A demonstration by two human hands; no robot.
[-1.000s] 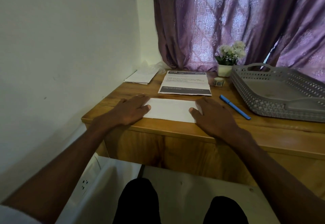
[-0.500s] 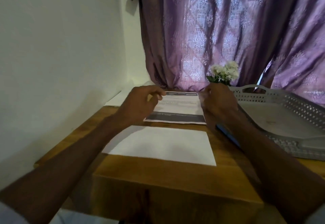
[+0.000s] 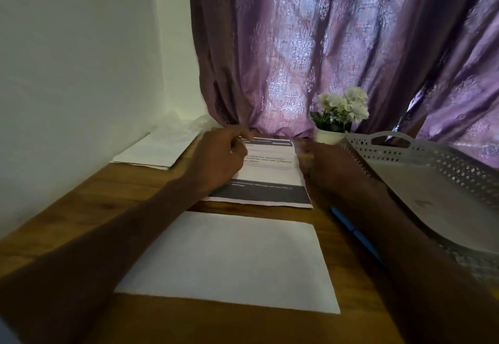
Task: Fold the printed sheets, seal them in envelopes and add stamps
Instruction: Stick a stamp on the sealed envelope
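Observation:
A printed sheet (image 3: pixel 270 173) with dark bands lies flat in the middle of the wooden desk (image 3: pixel 81 208). My left hand (image 3: pixel 218 157) rests on its far left corner with the fingers curled onto the paper's edge. My right hand (image 3: pixel 332 165) is in shadow just beside the sheet's right edge; its fingers are too dark to make out. A folded plain white sheet (image 3: pixel 229 260) lies flat nearer to me, between my forearms, and neither hand touches it. A thin stack of white envelopes (image 3: pixel 159 149) sits at the far left by the wall.
A blue pen (image 3: pixel 356 235) lies under my right forearm. A grey perforated tray (image 3: pixel 432 181) takes up the right side of the desk. A small white pot of flowers (image 3: pixel 340 111) stands at the back before the purple curtain (image 3: pixel 324 46). A white wall borders the left.
Both hands left the folded white sheet and reached back to the printed sheet. The camera has leaned forward and lower over the desk.

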